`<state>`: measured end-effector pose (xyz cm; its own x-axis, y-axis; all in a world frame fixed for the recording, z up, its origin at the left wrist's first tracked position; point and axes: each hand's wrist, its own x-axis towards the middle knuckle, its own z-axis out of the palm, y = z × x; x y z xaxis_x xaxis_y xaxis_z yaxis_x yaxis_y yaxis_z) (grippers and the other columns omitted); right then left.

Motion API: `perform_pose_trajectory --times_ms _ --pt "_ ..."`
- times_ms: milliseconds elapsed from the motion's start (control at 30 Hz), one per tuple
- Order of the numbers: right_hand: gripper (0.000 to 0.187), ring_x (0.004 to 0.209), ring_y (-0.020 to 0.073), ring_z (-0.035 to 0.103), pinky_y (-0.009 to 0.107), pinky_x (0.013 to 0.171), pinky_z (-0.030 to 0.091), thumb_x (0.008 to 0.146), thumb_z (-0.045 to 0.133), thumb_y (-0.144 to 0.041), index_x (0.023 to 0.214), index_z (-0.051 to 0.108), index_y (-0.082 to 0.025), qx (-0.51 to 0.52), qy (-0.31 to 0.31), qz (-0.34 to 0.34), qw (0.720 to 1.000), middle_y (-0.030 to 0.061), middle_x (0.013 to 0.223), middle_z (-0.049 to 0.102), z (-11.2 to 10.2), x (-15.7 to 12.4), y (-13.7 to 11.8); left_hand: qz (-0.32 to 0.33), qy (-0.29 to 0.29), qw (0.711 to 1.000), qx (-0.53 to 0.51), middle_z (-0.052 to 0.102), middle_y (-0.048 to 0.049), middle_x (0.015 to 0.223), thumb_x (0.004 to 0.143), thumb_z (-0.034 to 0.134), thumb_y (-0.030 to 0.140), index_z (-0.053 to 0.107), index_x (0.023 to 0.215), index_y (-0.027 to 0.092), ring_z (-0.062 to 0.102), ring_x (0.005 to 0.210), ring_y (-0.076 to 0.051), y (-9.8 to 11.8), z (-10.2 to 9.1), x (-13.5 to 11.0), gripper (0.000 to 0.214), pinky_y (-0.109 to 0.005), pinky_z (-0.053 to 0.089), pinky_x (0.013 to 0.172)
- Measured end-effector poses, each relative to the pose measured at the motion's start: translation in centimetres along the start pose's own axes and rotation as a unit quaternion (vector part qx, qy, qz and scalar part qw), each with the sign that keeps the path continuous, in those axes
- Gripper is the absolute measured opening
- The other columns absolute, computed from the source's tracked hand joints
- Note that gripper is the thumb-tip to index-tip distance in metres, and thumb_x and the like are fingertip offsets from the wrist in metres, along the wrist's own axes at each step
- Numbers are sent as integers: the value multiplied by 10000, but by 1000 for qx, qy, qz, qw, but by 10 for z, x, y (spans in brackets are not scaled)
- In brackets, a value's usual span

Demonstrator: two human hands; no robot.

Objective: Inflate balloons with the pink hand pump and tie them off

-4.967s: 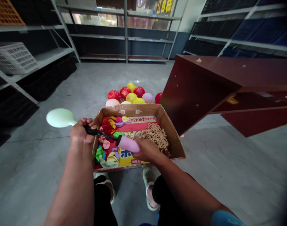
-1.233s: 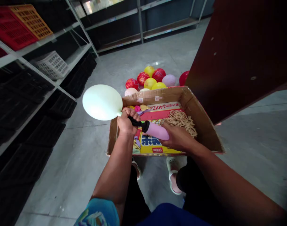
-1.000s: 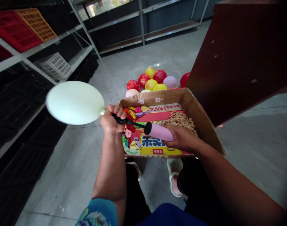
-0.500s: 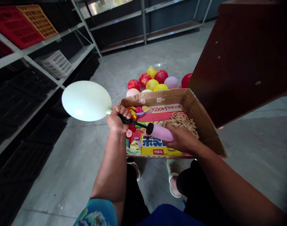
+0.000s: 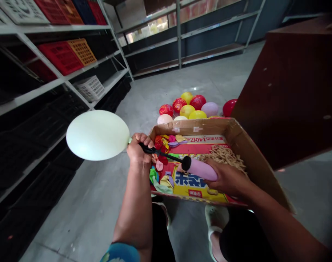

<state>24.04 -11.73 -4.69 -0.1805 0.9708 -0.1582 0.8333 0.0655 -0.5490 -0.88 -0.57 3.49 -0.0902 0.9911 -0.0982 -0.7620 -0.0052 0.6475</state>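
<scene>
A balloon hand pump is stretched between my hands above an open cardboard box (image 5: 260, 174). My left hand (image 5: 139, 147) is wrapped round its black end, where the neck of an inflated pale mint balloon (image 5: 98, 135) meets the pump. The balloon sticks out to the left. My right hand (image 5: 223, 176) grips the pink barrel of the balloon pump (image 5: 200, 170), and a black rod shows between the two parts. Below, uninflated balloons (image 5: 166, 182) of several colours lie in the left of the box. A heap of tan, string-like loops (image 5: 226, 156) lies to the right.
Inflated red, yellow, lilac and pale balloons (image 5: 187, 111) rest on the floor behind the box. A dark red-brown panel (image 5: 294, 98) stands at right. Metal shelves with red and orange crates (image 5: 60, 56) and a white basket (image 5: 91, 88) line the left; more shelving (image 5: 179, 36) is at the back.
My right hand has drawn the pink barrel away from my left hand, so more black rod shows. The mint balloon looks slightly larger. The camera view has shifted up and left.
</scene>
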Motion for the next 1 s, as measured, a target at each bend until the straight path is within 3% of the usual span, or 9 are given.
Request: perform_pose_trajectory --times_ms 133,433,533,633,867,1000 --pt "312 779 232 622 268 602 326 680 617 -299 985 566 -259 -19 -22 19 999 33 899 692 1 2 13 10 -14 1000 2 224 59 551 660 447 38 196 639 195 295 404 -54 2 -8 2 297 -181 232 391" --pt "344 767 251 639 278 593 333 710 614 -322 1030 515 -244 -24 -8 13 1000 79 921 692 15 6 -14 -57 -38 996 56 333 41 531 676 471 98 299 613 196 392 435 -96 -61 -9 -13 207 -240 355 443" --pt "327 756 239 634 262 589 328 717 607 -320 1019 514 -233 -24 -6 15 1000 66 896 686 13 6 -22 -77 -26 995 65 338 44 526 664 479 100 309 616 197 378 413 -89 -70 -7 -18 201 -232 330 424" --pt "289 737 215 622 252 585 330 716 602 -309 987 532 -237 -5 -16 10 1000 43 869 679 7 4 -26 -80 -14 995 56 300 57 522 666 481 93 286 621 199 312 379 -69 -60 -6 -13 226 -215 275 387" --pt "243 691 176 589 237 583 356 654 603 -242 893 556 -232 52 -41 -3 998 -10 797 659 -3 0 -3 4 -5 1000 15 262 63 538 664 432 49 227 637 198 291 379 -55 4 -1 -2 254 -194 238 377" --pt "324 702 183 590 239 587 352 628 617 -216 947 562 -239 37 -47 1 998 -7 817 665 1 -1 17 18 -3 1000 2 256 61 539 645 420 32 215 632 194 281 381 -52 9 -2 -2 261 -189 227 380"
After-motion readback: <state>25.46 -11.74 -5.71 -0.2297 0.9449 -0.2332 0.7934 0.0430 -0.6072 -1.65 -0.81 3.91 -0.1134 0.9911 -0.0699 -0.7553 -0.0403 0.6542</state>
